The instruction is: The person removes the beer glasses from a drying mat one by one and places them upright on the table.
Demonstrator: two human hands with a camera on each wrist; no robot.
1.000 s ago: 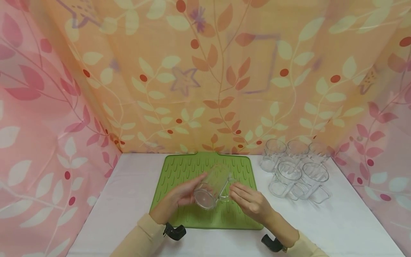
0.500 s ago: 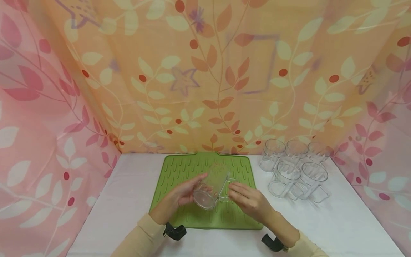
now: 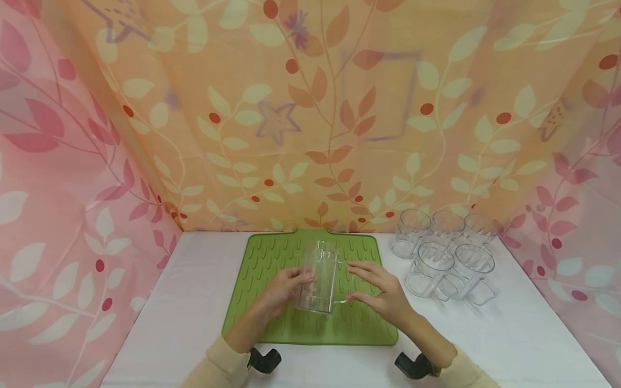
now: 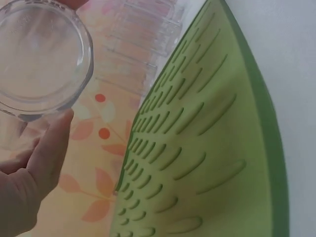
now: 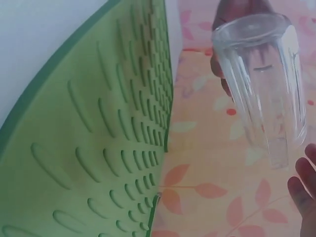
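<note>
A clear mug (image 3: 318,277) is held over the green ribbed mat (image 3: 271,323), nearly upright, its handle pointing right. My left hand (image 3: 283,291) grips it round the left side, thumb across the front. In the left wrist view the mug's round base (image 4: 42,54) faces the camera, with fingers at its edge. My right hand (image 3: 380,285) is spread beside the handle, fingertips near its upper arm and thumb near its lower end. The right wrist view shows the mug (image 5: 244,74) with its handle toward the right fingertips (image 5: 298,192).
Several clear mugs (image 3: 436,258) stand grouped on the white table (image 3: 160,312) to the right of the mat. A patterned orange curtain (image 3: 320,108) rises behind the table, with pink patterned cloth (image 3: 48,215) at the sides.
The mug has turned from a tilt with its base facing the head camera to nearly upright. My left hand turned with it. The right fingers have gone from curled at the handle to spread.
</note>
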